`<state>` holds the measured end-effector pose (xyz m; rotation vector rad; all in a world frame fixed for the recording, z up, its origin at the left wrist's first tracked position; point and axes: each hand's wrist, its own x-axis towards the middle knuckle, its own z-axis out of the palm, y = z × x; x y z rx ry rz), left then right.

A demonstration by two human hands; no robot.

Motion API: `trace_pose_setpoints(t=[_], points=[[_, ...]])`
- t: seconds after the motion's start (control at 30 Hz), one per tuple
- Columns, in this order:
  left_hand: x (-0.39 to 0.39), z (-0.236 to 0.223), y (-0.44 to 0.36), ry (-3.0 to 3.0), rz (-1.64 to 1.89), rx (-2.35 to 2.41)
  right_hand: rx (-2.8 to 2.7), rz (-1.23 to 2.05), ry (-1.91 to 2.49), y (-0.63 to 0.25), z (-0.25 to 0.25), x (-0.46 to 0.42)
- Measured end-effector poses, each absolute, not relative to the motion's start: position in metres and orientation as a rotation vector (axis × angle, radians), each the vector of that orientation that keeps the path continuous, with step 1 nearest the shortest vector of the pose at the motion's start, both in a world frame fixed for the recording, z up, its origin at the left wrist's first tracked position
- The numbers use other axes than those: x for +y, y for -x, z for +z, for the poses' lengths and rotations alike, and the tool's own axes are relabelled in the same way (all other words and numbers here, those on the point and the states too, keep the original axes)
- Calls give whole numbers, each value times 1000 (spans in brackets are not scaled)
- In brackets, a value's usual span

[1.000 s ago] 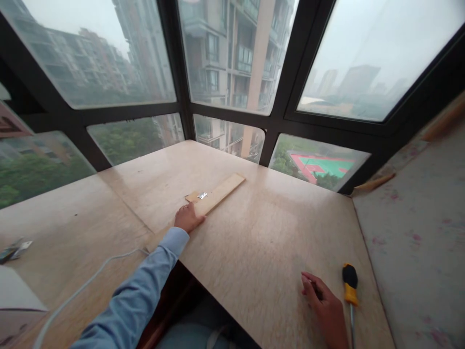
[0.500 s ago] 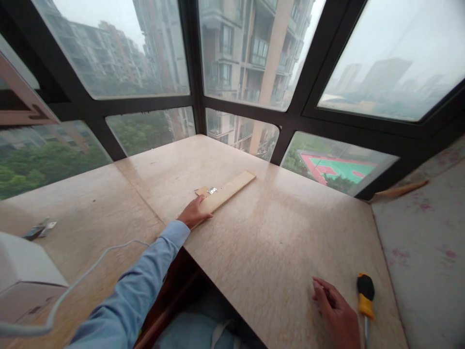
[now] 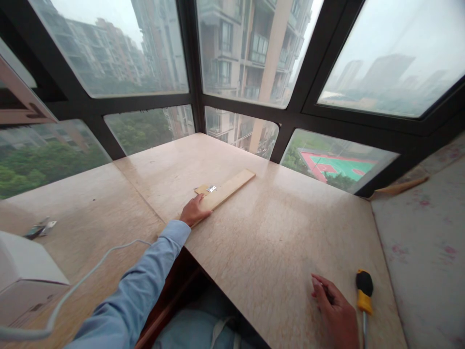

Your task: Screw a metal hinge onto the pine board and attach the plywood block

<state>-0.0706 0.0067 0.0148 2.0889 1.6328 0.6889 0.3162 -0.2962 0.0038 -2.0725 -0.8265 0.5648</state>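
A long pale wooden strip (image 3: 227, 187) lies on the marble-look tabletop (image 3: 276, 232), with a small metal hinge (image 3: 211, 189) joining it to a small wooden piece (image 3: 201, 189) at its left side. My left hand (image 3: 194, 211), in a light blue sleeve, rests on the near end of the strip with fingers curled over it. My right hand (image 3: 336, 312) lies at the table's near right edge, fingers bent, with something small and dark beneath them that I cannot make out. A yellow and black screwdriver (image 3: 364, 300) lies just right of that hand, untouched.
Dark-framed windows (image 3: 283, 104) ring the far side of the table. A white box (image 3: 25, 278) with a white cable (image 3: 90, 271) sits at the near left, small metal pieces (image 3: 39, 229) beyond it. A wooden stick (image 3: 397, 186) rests on a flowered surface at right.
Both hands have stayed where they were; the view has shifted slightly between the frames, bringing the white box at the left into sight.
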Motion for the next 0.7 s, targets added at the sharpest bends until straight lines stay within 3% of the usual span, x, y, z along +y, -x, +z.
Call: trace_pose_setpoints(t=[0.7], points=[[-9,35,55,-2082,886,1651,-922,508,1969,-317,1,-297]])
